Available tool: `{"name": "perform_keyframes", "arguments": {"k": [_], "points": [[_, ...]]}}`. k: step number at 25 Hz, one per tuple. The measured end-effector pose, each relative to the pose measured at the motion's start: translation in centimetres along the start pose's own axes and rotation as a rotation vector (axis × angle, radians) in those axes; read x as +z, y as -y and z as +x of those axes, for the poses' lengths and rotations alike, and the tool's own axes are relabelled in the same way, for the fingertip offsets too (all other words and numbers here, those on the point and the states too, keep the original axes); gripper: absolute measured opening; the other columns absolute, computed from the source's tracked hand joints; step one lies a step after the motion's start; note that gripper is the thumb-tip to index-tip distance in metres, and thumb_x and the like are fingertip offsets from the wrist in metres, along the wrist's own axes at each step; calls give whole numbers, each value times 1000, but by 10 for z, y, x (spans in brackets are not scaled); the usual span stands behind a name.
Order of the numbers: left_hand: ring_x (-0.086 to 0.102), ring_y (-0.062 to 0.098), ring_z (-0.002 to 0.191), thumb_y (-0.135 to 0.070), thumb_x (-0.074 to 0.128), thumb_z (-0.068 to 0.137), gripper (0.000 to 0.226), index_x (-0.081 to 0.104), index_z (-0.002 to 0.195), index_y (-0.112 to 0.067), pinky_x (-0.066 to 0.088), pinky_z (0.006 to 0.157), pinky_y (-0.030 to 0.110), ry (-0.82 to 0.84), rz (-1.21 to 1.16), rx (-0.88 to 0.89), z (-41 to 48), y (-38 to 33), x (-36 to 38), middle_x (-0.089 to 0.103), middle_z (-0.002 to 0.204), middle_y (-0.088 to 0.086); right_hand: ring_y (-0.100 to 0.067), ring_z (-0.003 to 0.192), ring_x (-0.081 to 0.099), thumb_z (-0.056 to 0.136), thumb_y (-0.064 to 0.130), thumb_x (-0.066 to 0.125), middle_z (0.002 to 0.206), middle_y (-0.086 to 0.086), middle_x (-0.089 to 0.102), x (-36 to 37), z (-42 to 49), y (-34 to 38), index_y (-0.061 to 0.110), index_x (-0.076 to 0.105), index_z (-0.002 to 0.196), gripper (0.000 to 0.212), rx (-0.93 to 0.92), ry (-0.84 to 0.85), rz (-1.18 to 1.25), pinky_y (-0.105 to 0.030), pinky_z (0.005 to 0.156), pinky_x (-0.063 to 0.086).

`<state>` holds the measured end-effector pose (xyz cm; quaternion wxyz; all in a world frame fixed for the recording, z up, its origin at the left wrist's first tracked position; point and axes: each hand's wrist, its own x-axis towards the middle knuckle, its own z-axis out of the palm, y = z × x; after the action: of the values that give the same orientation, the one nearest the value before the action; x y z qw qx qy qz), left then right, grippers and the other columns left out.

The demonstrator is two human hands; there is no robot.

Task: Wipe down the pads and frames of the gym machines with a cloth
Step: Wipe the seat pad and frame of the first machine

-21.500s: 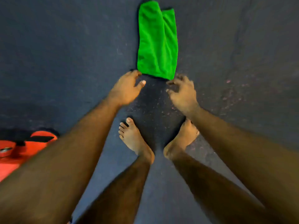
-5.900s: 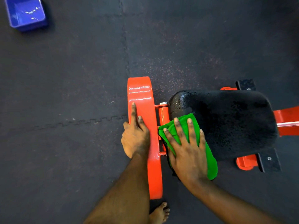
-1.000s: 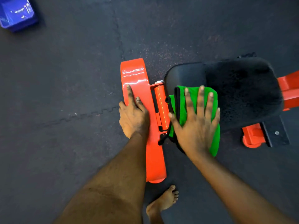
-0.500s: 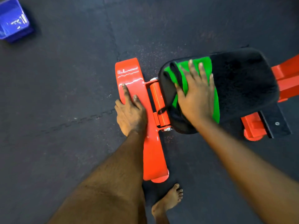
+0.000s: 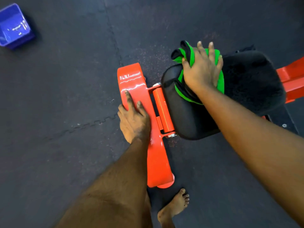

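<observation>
A black padded seat sits on an orange machine frame, whose flat end plate lies to its left. My right hand presses the green cloth flat onto the pad's far left part, fingers straight; the cloth bunches past the pad's far edge by my thumb. My left hand rests on the orange plate with fingers extended, the outer ones wrapped over its left edge. An orange cylinder joins plate and pad.
Dark rubber floor mats with a jigsaw seam lie all around. A blue plastic bin stands at the far left. The orange beam continues to the right, with a black base plate below it. My bare foot stands near the plate's end.
My right hand has slid the green cloth across the pad toward its far edge, where the cloth now bunches. My left hand has stayed on the orange plate.
</observation>
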<state>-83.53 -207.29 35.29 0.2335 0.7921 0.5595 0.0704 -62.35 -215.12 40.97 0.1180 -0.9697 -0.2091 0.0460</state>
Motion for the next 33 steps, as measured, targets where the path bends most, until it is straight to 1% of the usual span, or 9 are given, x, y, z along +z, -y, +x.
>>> {"name": "perform_keyframes", "arguments": {"k": [3, 6, 9, 14, 19, 23, 28, 30, 33], "points": [[49, 34, 114, -51, 30, 103, 58, 16, 158, -38, 46, 82, 49, -5, -12, -8, 0, -1, 1, 46, 128, 12, -23, 155, 13, 96, 48, 47, 166, 7, 25, 1, -20, -2, 33, 39, 153, 59, -63, -12, 19, -58, 122, 11], [49, 35, 114, -52, 29, 102, 59, 16, 158, -38, 46, 83, 49, -2, -20, 5, 0, -1, 2, 45, 130, 12, -25, 156, 11, 96, 48, 46, 169, 6, 13, -1, -109, -16, 37, 24, 158, 67, -157, -10, -62, -57, 123, 12], [49, 35, 117, -52, 29, 102, 59, 15, 158, -39, 46, 85, 49, 8, -31, -8, 0, 0, 2, 44, 133, 12, -24, 156, 7, 96, 56, 34, 169, 7, 9, -2, -164, -23, 38, 18, 159, 67, -153, 32, -105, -58, 122, 11], [49, 35, 117, -53, 30, 102, 60, 12, 158, -40, 47, 86, 48, 18, -25, -16, 1, -1, 1, 42, 136, 11, -28, 156, 8, 95, 54, 40, 169, 5, 12, 9, -95, 11, 39, 24, 157, 66, -103, -18, -149, -64, 118, 15], [49, 34, 118, -54, 30, 102, 60, 14, 158, -39, 47, 86, 49, 5, -27, -8, 0, 0, 2, 44, 133, 11, -25, 155, 12, 96, 53, 45, 165, 9, 26, 16, -3, 41, 40, 36, 152, 58, -89, 62, -80, -65, 118, 10], [48, 33, 119, -53, 31, 102, 60, 16, 158, -38, 47, 87, 49, 1, -28, 11, 1, 1, 3, 45, 134, 11, -25, 155, 13, 94, 44, 51, 168, 9, 17, 10, -65, 19, 40, 28, 156, 66, -153, -28, -61, -62, 121, 11], [50, 35, 116, -53, 32, 102, 60, 15, 158, -38, 47, 84, 49, 20, -43, 4, 0, 0, 0, 43, 134, 11, -26, 155, 12, 85, 36, 63, 169, 7, 12, -4, -164, -9, 41, 23, 157, 82, -125, 14, -116, -61, 120, 14], [53, 36, 114, -54, 32, 101, 60, 13, 157, -41, 48, 83, 49, 29, -50, -7, 0, -1, 0, 42, 135, 10, -26, 155, 12, 89, 41, 59, 169, 7, 12, -3, -159, -10, 42, 22, 157, 78, -110, 36, -129, -64, 119, 15], [54, 37, 112, -54, 32, 101, 60, 13, 157, -42, 48, 83, 50, 23, -47, -10, 0, -2, -1, 42, 135, 10, -26, 156, 6, 94, 47, 51, 169, 8, 10, 2, -96, 11, 44, 23, 156, 69, -112, 51, -131, -68, 117, 13]]}}
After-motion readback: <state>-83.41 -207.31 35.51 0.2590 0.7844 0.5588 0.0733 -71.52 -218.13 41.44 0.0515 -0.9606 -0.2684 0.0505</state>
